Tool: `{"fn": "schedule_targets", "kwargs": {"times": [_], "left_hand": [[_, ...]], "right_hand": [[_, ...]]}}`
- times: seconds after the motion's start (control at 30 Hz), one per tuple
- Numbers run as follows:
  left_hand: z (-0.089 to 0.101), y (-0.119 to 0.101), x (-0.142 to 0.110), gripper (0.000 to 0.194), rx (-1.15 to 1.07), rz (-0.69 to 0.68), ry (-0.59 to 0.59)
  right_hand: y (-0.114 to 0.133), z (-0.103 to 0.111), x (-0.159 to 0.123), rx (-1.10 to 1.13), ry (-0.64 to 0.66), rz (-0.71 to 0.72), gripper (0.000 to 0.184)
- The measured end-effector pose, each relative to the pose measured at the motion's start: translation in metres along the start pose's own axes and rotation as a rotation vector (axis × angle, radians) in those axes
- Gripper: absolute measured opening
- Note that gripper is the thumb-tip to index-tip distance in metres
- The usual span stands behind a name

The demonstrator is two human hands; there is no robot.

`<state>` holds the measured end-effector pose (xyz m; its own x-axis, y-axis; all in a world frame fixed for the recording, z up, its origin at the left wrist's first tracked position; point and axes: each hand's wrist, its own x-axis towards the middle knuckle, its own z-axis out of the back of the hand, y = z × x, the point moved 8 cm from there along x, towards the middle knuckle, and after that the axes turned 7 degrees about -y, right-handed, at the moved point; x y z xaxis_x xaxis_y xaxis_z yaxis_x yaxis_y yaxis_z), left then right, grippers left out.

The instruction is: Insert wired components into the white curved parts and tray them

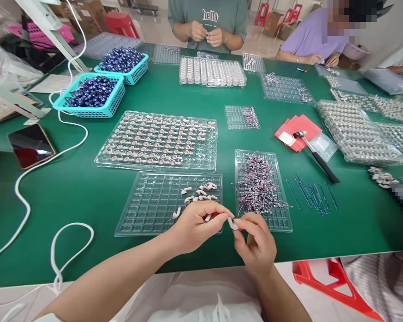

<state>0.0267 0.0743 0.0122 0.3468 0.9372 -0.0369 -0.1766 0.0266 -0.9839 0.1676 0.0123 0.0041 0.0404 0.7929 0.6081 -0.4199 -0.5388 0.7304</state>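
Between my two hands is a small white earbud shell (233,224), held just above the front of the table. My left hand (201,223) pinches its upper end between thumb and forefinger. The fingers of my right hand (256,241) are closed on its lower right side. Under and behind my left hand lies a clear tray (147,203) with several loose white shells (201,193) at its right end. Beyond my right hand another clear tray (282,219) bears a heap of small parts with thin coloured wires (258,183).
A larger tray (154,141) holds rows of shells. Blue baskets (112,105) of dark shiny parts stand back left, near a phone (32,145) and white cable (23,188). A black-handled hammer (317,158) lies right, by thin blue sticks (314,197). Co-workers sit opposite and at right.
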Motion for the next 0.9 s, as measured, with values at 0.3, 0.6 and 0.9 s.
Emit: {"fn": "schedule_targets", "kwargs": {"times": [0.3,0.6,0.9], "left_hand": [[-0.001,0.006,-0.001,0.025,0.015,0.010,0.020],[0.004,0.027,-0.002,0.039,-0.069,0.167,0.118],[-0.004,0.051,0.002,0.052,-0.305,0.277,0.159]], "right_hand": [[0.004,0.003,0.000,0.044,0.008,-0.030,0.035],[-0.071,0.117,0.065,-0.703,-0.146,-0.151,0.012],[-0.180,0.123,0.108,-0.902,0.151,-0.301,0.020]]}}
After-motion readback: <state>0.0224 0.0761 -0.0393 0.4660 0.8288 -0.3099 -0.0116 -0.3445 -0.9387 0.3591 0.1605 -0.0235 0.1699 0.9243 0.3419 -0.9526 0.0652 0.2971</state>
